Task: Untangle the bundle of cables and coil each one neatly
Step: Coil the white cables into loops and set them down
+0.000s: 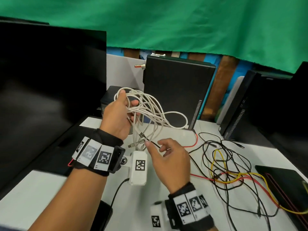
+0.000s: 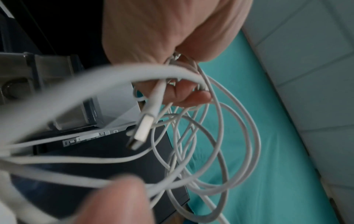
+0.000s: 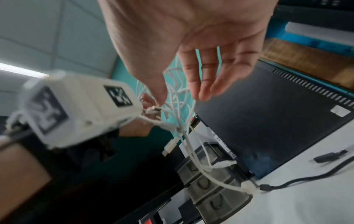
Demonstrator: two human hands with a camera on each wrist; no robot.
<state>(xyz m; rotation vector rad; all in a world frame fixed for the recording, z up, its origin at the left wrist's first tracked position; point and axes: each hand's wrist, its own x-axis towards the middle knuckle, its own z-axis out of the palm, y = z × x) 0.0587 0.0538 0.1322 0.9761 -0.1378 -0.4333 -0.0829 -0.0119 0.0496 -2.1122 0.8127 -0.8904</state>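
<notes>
My left hand (image 1: 120, 114) (image 2: 172, 30) is raised over the table and grips a bunch of white cable loops (image 1: 150, 105) (image 2: 210, 136). The loose ends hang down, one with a white USB plug (image 2: 142, 131) (image 3: 169, 147). My right hand (image 1: 168, 157) (image 3: 191, 37) is below and to the right with its fingers loosely spread. Its thumb tip touches the dangling ends. A thin black cable (image 1: 153, 143) runs from the white bunch in between thumb and forefinger. A tangle of black, red and yellow cables (image 1: 230, 172) lies on the white table (image 1: 41, 189) to the right.
A black monitor (image 1: 50, 72) fills the left. A black computer tower (image 1: 176, 90) stands behind the hands, another (image 1: 241, 105) at the right. A flat black device (image 1: 283, 180) lies at the table's right edge. A small drawer unit (image 3: 210, 189) stands by the tower.
</notes>
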